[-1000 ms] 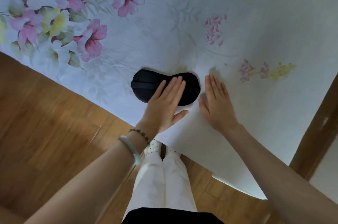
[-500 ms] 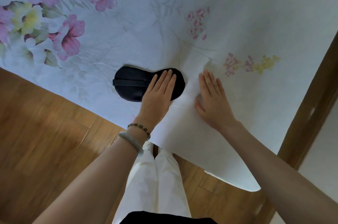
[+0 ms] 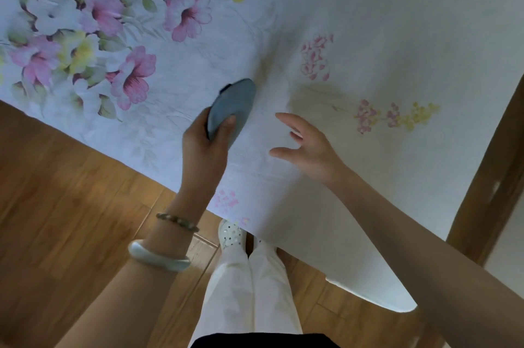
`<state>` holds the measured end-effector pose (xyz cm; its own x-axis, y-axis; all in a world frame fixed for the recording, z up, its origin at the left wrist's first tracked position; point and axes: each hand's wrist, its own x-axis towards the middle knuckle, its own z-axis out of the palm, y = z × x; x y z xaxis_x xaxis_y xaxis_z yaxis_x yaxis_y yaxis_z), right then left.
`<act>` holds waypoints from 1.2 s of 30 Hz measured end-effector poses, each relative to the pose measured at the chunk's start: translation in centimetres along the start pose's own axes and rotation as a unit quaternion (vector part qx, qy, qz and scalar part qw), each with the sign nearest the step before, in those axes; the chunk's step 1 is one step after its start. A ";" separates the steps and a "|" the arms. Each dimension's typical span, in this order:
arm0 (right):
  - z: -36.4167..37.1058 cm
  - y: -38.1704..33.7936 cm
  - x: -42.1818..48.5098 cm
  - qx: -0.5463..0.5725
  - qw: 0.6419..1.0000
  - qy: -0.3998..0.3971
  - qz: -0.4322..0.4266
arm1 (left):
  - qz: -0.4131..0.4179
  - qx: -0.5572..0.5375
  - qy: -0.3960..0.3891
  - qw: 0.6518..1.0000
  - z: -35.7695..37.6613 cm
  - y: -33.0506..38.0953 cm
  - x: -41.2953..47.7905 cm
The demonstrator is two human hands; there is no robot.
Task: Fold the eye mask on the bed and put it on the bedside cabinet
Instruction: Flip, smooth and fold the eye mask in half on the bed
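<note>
I am observing the left hand gripping the eye mask, thumb on its grey face and fingers curled behind, the mask doubled over and tilted up above the bed sheet near its edge. At three o'clock of the mask, the right hand is hovering spread and loose, holding nothing. I am noting two bracelets on the left wrist.

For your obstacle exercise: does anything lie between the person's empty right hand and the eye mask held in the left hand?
Nothing visible does. The left hand grips the eye mask above the bed sheet; the right hand is open beside it, with only bare sheet showing between them.
</note>
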<state>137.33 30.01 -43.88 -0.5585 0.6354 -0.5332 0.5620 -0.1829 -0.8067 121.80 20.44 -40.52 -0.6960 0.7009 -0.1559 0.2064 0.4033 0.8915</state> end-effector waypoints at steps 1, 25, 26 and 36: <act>0.1 -0.6 0.3 0.018 1.000 -0.023 0.004 | -0.023 -0.045 0.007 0.999 -0.6 0.2 0.3; 0.8 -1.2 3.5 -0.121 0.987 0.101 0.044 | -0.234 -0.078 0.067 0.967 -2.9 -8.1 0.9; 0.9 -0.8 3.5 -0.133 0.984 0.111 0.039 | -0.227 -0.049 0.064 0.971 -2.9 -8.4 0.8; 4.1 0.8 2.0 -0.416 0.871 0.209 -0.158 | 0.029 0.331 -0.009 0.943 -1.9 -8.4 -0.1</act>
<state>134.18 28.06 -46.67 -0.5917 0.8052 -0.0382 0.7653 0.5462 -0.3404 118.85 15.86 -47.16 -0.6598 0.7405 -0.1274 0.6317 0.6385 0.4395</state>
